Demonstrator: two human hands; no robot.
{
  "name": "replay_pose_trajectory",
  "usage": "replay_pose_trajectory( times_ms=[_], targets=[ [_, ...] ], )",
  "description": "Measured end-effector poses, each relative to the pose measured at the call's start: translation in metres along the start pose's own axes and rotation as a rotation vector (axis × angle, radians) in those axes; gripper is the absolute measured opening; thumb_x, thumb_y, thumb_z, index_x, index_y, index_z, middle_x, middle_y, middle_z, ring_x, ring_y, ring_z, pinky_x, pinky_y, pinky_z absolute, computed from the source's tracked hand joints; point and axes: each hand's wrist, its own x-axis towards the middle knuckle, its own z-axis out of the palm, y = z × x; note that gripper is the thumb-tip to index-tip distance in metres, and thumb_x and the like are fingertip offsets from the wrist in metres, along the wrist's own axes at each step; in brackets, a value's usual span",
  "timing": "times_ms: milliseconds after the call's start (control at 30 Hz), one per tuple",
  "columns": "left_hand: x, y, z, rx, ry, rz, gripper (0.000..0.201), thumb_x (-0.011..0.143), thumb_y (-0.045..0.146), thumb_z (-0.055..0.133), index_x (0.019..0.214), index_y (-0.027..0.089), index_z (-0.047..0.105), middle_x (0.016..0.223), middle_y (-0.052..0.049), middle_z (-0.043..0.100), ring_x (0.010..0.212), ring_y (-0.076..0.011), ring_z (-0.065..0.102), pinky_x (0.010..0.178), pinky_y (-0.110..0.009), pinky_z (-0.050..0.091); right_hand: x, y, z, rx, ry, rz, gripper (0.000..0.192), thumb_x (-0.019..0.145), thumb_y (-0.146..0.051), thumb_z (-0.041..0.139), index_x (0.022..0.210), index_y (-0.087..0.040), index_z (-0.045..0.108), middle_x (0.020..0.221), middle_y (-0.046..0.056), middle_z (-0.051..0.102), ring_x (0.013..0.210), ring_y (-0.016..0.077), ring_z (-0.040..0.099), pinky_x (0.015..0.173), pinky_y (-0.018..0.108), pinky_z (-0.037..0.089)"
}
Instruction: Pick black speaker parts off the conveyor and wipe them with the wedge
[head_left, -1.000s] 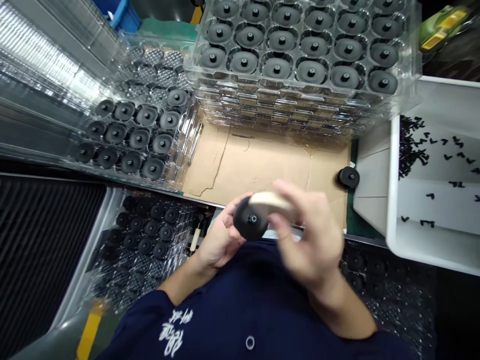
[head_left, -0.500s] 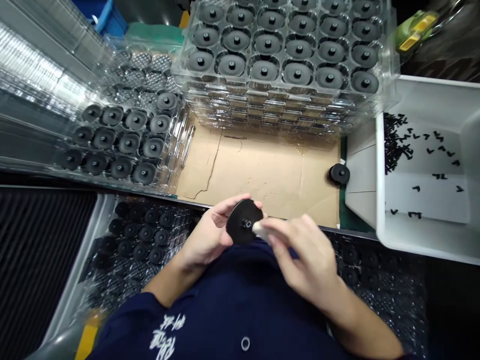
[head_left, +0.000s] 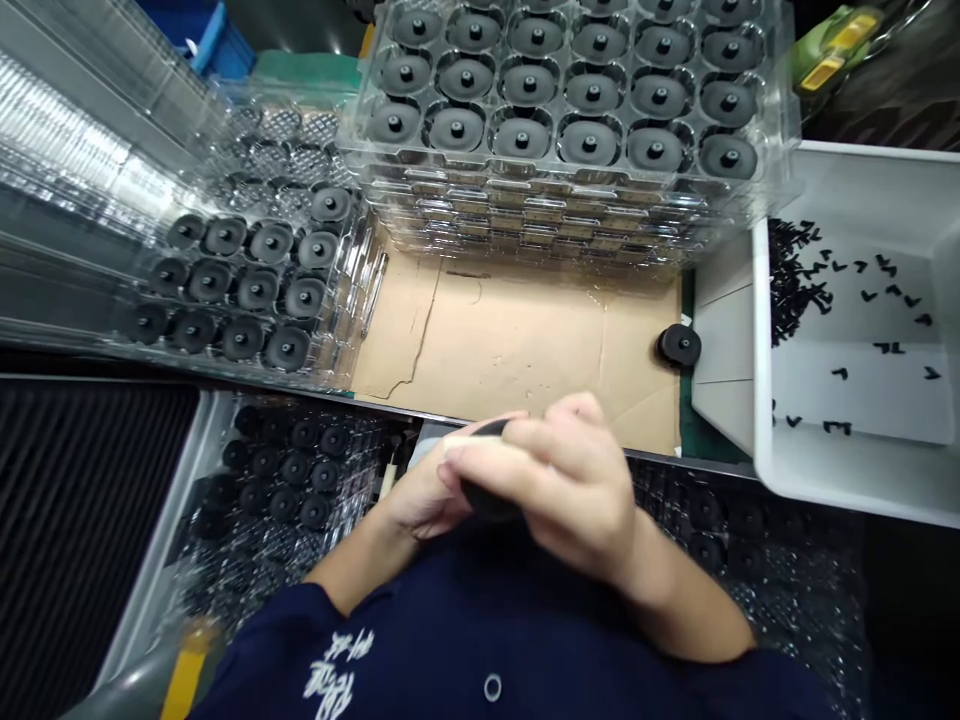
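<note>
Over my lap, just in front of the cardboard's near edge, my left hand (head_left: 424,497) grips a round black disc (head_left: 489,500) with its fingers wrapped round the rim. My right hand (head_left: 577,490) lies across the disc's face, fingers bent and closed, covering most of it. A pale tip shows at the end of its pointing finger, near the disc's left rim; whether this is a covering or a small held thing I cannot make out. The disc's centre hub is hidden behind the right hand.
A clear tray (head_left: 300,350) of black discs stands left, and a tall stack of filled trays (head_left: 562,185) at the back. One black part (head_left: 678,345) sits on the cardboard (head_left: 517,330). At right, a white bin (head_left: 761,400) holds small black pieces. More trays lie below.
My right hand has moved left across the disc and now covers its hub. The disc, held in my left hand, has tilted and dropped slightly.
</note>
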Motion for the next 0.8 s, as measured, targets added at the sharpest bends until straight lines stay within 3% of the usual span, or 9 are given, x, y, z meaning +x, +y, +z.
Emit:
replay_pose_trajectory(
  times_ms=[100,167,300,367,433,533,633,700,800],
  targets=[
    [-0.001,-0.001,-0.001,-0.086,-0.048,0.048,0.065,0.057,0.049,0.083,0.113,0.022,0.066,0.114,-0.005,0.070,0.100,-0.0221,0.068,0.086,-0.026,0.053,-0.010,0.025,0.005,0.162,0.028,0.368,0.021,0.094,-0.025,0.051,0.109,-0.026,0.064,0.099,0.000,0.069,0.085,0.0126,0.061,0.076,0.028,0.042],
    [-0.002,0.000,-0.002,-0.153,-0.099,0.052,0.063,0.061,0.048,0.081,0.118,0.027,0.064,0.122,-0.005,0.067,0.104,-0.0230,0.067,0.087,-0.027,0.054,-0.026,0.043,0.014,0.270,0.060,0.641,0.023,0.092,-0.032,0.053,0.110,-0.024,0.064,0.107,0.002,0.068,0.092,0.0156,0.062,0.077,0.028,0.046],
    [-0.004,0.004,-0.007,-0.197,-0.137,0.087,0.058,0.064,0.046,0.079,0.117,0.029,0.064,0.119,-0.003,0.069,0.105,-0.0212,0.067,0.088,-0.026,0.054,-0.067,0.063,0.036,0.477,-0.104,0.869,0.032,0.092,-0.039,0.049,0.113,-0.020,0.064,0.114,0.006,0.068,0.104,0.0201,0.063,0.088,0.034,0.049],
    [-0.004,0.005,-0.007,-0.187,-0.143,0.088,0.059,0.064,0.046,0.079,0.118,0.029,0.064,0.120,-0.003,0.069,0.106,-0.0212,0.067,0.089,-0.026,0.053,-0.077,0.059,0.036,0.413,-0.138,0.889,0.031,0.092,-0.038,0.049,0.112,-0.020,0.065,0.113,0.006,0.068,0.104,0.0207,0.063,0.088,0.035,0.049],
    [-0.003,0.005,-0.007,-0.165,-0.142,0.077,0.059,0.063,0.046,0.080,0.118,0.029,0.064,0.121,-0.003,0.068,0.107,-0.0222,0.066,0.090,-0.027,0.053,-0.072,0.044,0.026,0.234,-0.025,0.837,0.028,0.093,-0.033,0.050,0.115,-0.022,0.064,0.115,0.005,0.067,0.103,0.0196,0.062,0.083,0.033,0.049],
    [0.001,0.000,-0.005,-0.089,-0.074,0.093,0.065,0.060,0.048,0.082,0.118,0.026,0.064,0.117,-0.005,0.069,0.103,-0.0233,0.067,0.088,-0.029,0.053,-0.041,0.013,0.008,-0.030,0.172,0.486,0.034,0.091,-0.023,0.054,0.124,-0.030,0.059,0.111,0.001,0.068,0.091,0.0151,0.062,0.079,0.030,0.046],
    [0.004,-0.006,-0.008,0.023,0.019,0.169,0.069,0.060,0.050,0.082,0.119,0.020,0.064,0.109,-0.007,0.071,0.099,-0.0234,0.068,0.085,-0.028,0.053,-0.009,-0.001,0.005,-0.071,0.129,0.163,0.035,0.091,-0.016,0.052,0.123,-0.030,0.059,0.098,-0.001,0.071,0.079,0.0118,0.062,0.077,0.030,0.042],
    [0.004,-0.006,-0.014,0.052,0.040,0.225,0.068,0.060,0.049,0.082,0.119,0.020,0.063,0.110,-0.008,0.071,0.099,-0.0232,0.068,0.083,-0.026,0.053,-0.003,0.013,0.014,0.031,0.021,0.243,0.028,0.093,-0.018,0.049,0.115,-0.026,0.064,0.099,-0.001,0.071,0.084,0.0125,0.064,0.078,0.030,0.042],
    [-0.002,-0.003,-0.023,0.014,0.050,0.246,0.067,0.060,0.047,0.083,0.120,0.026,0.063,0.121,-0.007,0.067,0.103,-0.0227,0.067,0.082,-0.023,0.054,-0.025,0.059,0.037,0.289,-0.073,0.597,0.025,0.092,-0.032,0.050,0.106,-0.024,0.068,0.104,0.001,0.071,0.092,0.0160,0.064,0.078,0.029,0.046]
  ],
)
